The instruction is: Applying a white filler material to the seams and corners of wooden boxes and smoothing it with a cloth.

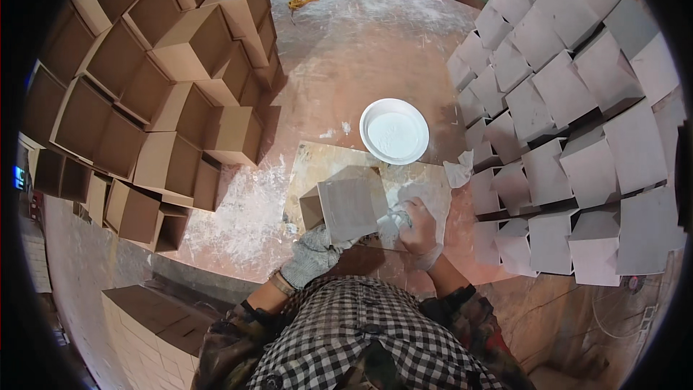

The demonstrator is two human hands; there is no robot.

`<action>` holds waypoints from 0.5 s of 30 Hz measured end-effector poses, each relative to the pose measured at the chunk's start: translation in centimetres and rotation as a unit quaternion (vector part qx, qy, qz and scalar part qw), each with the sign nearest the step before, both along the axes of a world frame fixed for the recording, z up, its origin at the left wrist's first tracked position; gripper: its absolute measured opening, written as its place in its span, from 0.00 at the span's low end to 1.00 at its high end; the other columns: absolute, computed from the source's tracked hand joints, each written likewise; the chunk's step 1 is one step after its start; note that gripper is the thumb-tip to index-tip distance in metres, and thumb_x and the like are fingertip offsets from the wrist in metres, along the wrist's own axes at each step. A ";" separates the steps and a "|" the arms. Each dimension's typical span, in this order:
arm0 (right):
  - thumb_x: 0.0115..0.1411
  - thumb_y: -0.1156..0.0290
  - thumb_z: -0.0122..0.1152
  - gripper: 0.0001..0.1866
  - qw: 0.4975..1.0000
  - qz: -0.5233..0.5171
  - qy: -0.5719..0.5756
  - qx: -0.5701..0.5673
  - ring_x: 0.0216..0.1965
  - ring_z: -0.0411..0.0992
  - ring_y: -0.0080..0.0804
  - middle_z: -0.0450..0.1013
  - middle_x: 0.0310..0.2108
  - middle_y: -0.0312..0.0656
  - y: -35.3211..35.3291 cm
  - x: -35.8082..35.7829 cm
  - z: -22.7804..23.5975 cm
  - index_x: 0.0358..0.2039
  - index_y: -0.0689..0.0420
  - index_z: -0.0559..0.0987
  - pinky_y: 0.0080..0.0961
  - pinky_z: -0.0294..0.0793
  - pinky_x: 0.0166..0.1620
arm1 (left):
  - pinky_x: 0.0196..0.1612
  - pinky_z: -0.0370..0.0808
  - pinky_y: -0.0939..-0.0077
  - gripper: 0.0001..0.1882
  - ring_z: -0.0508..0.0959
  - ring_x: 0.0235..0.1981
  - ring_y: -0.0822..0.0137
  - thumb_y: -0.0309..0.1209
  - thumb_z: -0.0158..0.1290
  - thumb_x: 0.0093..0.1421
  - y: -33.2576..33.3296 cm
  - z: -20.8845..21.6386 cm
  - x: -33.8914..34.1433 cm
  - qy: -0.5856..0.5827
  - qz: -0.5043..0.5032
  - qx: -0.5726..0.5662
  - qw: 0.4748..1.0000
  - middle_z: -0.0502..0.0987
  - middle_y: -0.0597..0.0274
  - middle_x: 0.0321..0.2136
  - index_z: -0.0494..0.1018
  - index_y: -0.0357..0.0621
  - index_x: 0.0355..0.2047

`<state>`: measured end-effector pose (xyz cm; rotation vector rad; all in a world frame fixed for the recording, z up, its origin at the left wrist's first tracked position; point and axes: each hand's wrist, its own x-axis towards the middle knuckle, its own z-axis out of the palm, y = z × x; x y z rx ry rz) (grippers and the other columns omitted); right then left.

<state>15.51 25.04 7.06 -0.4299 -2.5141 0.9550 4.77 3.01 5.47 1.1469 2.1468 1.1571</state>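
While a box (351, 207) is clasped toward the near edge of the worktop (328, 83) by the fingers of the gloved left hand (312, 257), a whitish cloth (392, 223) is pinched just beside it by the right hand (421, 228).

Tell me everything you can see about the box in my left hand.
The box looks like cardboard, angular and flat-sided. Its broad panel facing the camera is greyish; a plain brown part shows at its left. It is held tilted over a pale board, on your side of the white bowl. Your gloved left hand grips its near end. Your right hand is by its right edge; whether it touches is unclear.
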 end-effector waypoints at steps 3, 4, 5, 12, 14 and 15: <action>0.50 0.74 0.56 0.06 0.994 0.074 0.081 -0.004 0.35 0.73 0.44 0.74 0.32 0.44 -1.8 -1.6 2.0 0.31 0.56 0.79 0.35 0.73 0.38 | 0.45 0.72 0.64 0.17 0.76 0.43 0.54 0.33 0.53 0.58 -0.4 0.9 0.2 0.029 -0.039 -0.049 0.998 0.76 0.54 0.42 0.73 0.45 0.47; 0.52 0.74 0.58 0.07 0.985 0.122 0.111 0.053 0.36 0.73 0.43 0.74 0.34 0.45 -2.0 -1.9 2.1 0.33 0.57 0.79 0.33 0.73 0.40 | 0.46 0.72 0.64 0.16 0.76 0.43 0.55 0.32 0.53 0.58 -0.2 1.4 0.2 0.047 -0.072 -0.113 0.990 0.76 0.55 0.42 0.73 0.46 0.48; 0.53 0.75 0.57 0.06 0.990 0.106 0.091 0.017 0.37 0.74 0.44 0.75 0.36 0.45 -2.9 -2.1 1.5 0.33 0.57 0.79 0.33 0.74 0.40 | 0.45 0.72 0.62 0.18 0.74 0.44 0.52 0.29 0.51 0.55 -0.8 1.2 0.4 -0.010 -0.058 -0.085 0.995 0.75 0.51 0.41 0.72 0.46 0.48; 0.53 0.75 0.54 0.07 0.992 0.123 0.023 0.003 0.37 0.72 0.45 0.74 0.34 0.44 -5.0 0.4 2.7 0.33 0.58 0.77 0.35 0.72 0.41 | 0.42 0.73 0.62 0.15 0.76 0.40 0.50 0.32 0.53 0.54 -1.0 0.4 0.6 -0.020 -0.022 0.016 0.999 0.76 0.51 0.39 0.75 0.49 0.43; 0.53 0.75 0.53 0.07 0.991 0.119 0.049 0.030 0.37 0.72 0.45 0.74 0.34 0.44 -4.7 1.5 1.9 0.33 0.58 0.77 0.35 0.72 0.41 | 0.42 0.73 0.62 0.15 0.76 0.40 0.51 0.34 0.55 0.54 -0.7 0.6 0.4 -0.003 -0.006 -0.010 1.000 0.77 0.52 0.39 0.75 0.48 0.43; 0.54 0.75 0.53 0.07 0.990 0.129 0.058 0.021 0.37 0.72 0.45 0.74 0.35 0.44 -4.1 1.6 1.3 0.33 0.58 0.77 0.34 0.72 0.41 | 0.42 0.73 0.62 0.15 0.76 0.40 0.51 0.34 0.55 0.54 -0.2 1.1 0.3 0.003 -0.007 -0.006 1.000 0.77 0.52 0.39 0.75 0.48 0.43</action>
